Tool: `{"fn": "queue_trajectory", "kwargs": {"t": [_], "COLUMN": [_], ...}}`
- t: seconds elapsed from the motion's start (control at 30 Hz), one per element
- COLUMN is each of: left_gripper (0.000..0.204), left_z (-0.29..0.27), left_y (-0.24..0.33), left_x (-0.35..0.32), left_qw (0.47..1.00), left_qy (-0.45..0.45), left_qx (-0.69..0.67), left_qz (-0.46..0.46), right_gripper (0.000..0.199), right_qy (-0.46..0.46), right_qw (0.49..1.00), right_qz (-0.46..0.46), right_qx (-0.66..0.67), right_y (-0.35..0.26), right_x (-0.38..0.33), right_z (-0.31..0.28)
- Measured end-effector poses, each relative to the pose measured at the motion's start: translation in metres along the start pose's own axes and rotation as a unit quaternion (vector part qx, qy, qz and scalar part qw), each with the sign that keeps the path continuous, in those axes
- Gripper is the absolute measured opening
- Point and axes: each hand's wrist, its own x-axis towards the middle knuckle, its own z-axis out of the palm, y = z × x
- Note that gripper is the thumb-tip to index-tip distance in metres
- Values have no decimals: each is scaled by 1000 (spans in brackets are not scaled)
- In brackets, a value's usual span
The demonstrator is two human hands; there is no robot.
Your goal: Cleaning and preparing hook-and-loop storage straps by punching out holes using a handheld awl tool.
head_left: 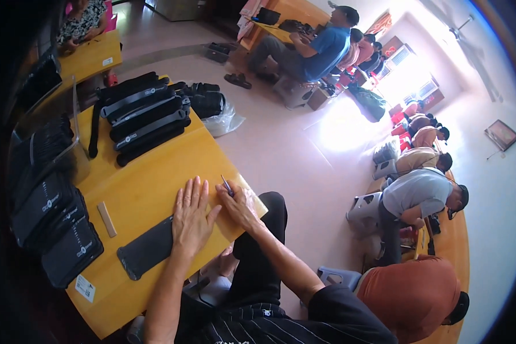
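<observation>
My left hand [192, 221] lies flat with fingers stretched out, over the right end of a black flat fabric piece [146, 250] on the yellow table [155, 172]. To its right, my right hand [239, 207] rests near the table edge with its fingers closed round a small pointed tool [228, 186]. The tool has a dark handle and a thin metal tip pointing away from me; its exact kind is too small to tell. A thin tan strip [106, 219] lies left of the fabric piece.
Stacked black pouches [71, 246] stand along the table's left side. Bundled black and grey straps [149, 117] lie at its far end, beside a clear plastic bag [223, 121]. A white label [85, 288] is at the near left corner. People sit at other tables.
</observation>
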Motion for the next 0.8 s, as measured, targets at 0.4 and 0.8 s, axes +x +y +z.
{"fn": "queue_trajectory", "kwargs": {"t": [0.4, 0.8], "left_gripper": [64, 64], "left_z": [-65, -62], "left_y": [-58, -85], "left_x": [-122, -149], "left_qw": [986, 988], "left_qy": [92, 4], "left_qx": [23, 52], "left_qz": [-137, -143], "right_gripper": [41, 30], "right_qy": [33, -32], "right_qw": [987, 985], "right_qz": [-75, -110], "right_qx": [-140, -133], "right_y": [-7, -49], "right_x": [5, -24], "right_z": [-9, 16]}}
